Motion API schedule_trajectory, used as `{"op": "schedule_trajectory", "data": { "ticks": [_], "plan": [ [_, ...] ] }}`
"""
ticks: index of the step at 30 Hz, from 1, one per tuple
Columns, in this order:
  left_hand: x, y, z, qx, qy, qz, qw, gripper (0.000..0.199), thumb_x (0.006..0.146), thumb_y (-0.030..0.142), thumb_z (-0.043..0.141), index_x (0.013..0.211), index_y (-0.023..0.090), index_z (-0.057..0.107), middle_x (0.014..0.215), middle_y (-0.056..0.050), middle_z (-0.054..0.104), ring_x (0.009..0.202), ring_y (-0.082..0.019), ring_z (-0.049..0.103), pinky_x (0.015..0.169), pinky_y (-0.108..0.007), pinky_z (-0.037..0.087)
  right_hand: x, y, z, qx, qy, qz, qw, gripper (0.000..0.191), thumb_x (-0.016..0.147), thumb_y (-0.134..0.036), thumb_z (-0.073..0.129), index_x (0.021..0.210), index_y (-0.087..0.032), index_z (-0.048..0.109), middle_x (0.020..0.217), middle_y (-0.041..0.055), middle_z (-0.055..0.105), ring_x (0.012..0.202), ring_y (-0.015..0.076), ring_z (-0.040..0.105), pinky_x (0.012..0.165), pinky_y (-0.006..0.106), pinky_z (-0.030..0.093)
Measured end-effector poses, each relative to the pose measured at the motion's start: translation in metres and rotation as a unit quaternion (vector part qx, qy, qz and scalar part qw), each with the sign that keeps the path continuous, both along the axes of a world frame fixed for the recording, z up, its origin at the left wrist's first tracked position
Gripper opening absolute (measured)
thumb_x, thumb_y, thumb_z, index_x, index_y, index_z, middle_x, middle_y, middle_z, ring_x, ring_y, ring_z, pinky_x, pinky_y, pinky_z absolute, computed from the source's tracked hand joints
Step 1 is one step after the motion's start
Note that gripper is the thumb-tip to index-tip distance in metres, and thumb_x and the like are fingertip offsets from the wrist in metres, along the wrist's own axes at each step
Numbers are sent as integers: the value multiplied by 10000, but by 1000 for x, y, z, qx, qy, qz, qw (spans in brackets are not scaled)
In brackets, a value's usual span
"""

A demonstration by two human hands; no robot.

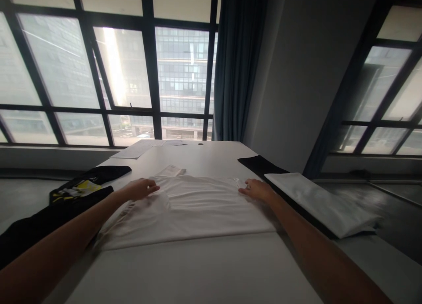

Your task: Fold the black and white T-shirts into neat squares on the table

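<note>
A white garment (211, 207) lies spread across the white table, with light wrinkles and a small folded part sticking out at its far left. At its far left corner is my left hand (142, 189), thumb and fingers closed on the cloth. My right hand (259, 189) pinches the far right corner in the same way. The fabric between the two hands looks stretched, and its near edge runs almost straight across the table.
Black clothing with a yellow and white print (79, 189) lies at the left. On the right, a folded white cloth (319, 200) rests over black cloth (262, 164). Papers (133, 151) are at the table's (198, 273) far left, before windows and a dark curtain (235, 66).
</note>
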State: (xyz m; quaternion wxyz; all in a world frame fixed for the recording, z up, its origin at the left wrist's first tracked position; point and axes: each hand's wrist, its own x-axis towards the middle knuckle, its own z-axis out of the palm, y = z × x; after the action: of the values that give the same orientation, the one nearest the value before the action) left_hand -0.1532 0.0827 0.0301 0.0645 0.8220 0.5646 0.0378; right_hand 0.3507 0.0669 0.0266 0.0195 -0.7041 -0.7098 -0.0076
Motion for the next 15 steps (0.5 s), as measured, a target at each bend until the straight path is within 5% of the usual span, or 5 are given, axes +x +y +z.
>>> {"op": "schedule_trajectory", "data": {
  "ticks": [5,11,15],
  "plan": [
    [42,73,-1,55,24,77,995,481,951,511,352,1065,211,712,1146,-142,718,1028,-301,658,842,-395,489,-14,38,-7,-7,-1,-18,1000,477,811,-439,659,1226,-202,651,1259,134,664,1146,280,622,858,328,474],
    [50,157,-15,48,-1,157,986,512,919,464,463,1318,166,582,1291,-220,643,1195,-362,592,912,-474,479,12,79,-1,0,-52,-80,995,323,769,-202,657,1084,-179,726,1131,178,711,1044,306,675,796,349,500],
    [56,197,-27,38,-26,174,984,634,799,382,635,1387,177,517,1303,-179,650,1202,-306,600,926,-374,486,23,97,-2,1,-54,-57,997,371,768,-181,628,1127,-183,721,1218,180,674,1108,318,644,865,392,488]
  ]
}}
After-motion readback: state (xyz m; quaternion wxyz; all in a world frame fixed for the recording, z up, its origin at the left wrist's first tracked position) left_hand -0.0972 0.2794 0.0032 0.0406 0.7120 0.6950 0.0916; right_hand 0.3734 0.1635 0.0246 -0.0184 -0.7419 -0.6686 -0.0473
